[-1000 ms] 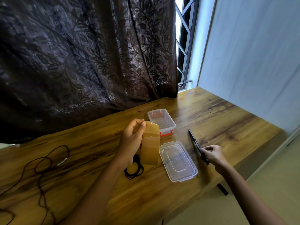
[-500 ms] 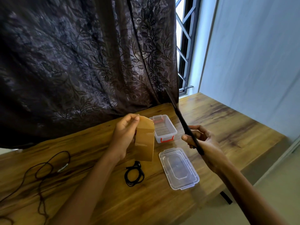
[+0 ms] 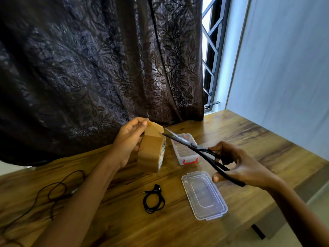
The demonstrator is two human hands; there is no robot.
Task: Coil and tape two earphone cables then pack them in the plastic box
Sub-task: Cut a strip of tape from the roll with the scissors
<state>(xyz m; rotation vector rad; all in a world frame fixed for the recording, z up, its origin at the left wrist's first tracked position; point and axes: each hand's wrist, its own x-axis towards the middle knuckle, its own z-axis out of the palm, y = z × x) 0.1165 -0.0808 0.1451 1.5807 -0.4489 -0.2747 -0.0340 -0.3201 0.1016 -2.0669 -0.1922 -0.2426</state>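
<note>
A: Earphone cable (image 3: 154, 199) lies coiled on the tabletop (image 3: 249, 136), untaped, it seems.
B: Hence your left grip (image 3: 128, 139) holds the tape roll (image 3: 151, 154) up, and your right grip (image 3: 243, 166) holds scissors (image 3: 195, 147) at its strip.

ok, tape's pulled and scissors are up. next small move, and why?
Probably close the scissors across the pulled strip. The left hand pinches that strip up off the tape roll, the right hand holds the blades open at its edge, and the coiled earphone cable on the table shows no tape yet.

view: head cam | aim: forward-down | range: close over table (image 3: 124, 221) | edges: probably wide-angle warped
</note>
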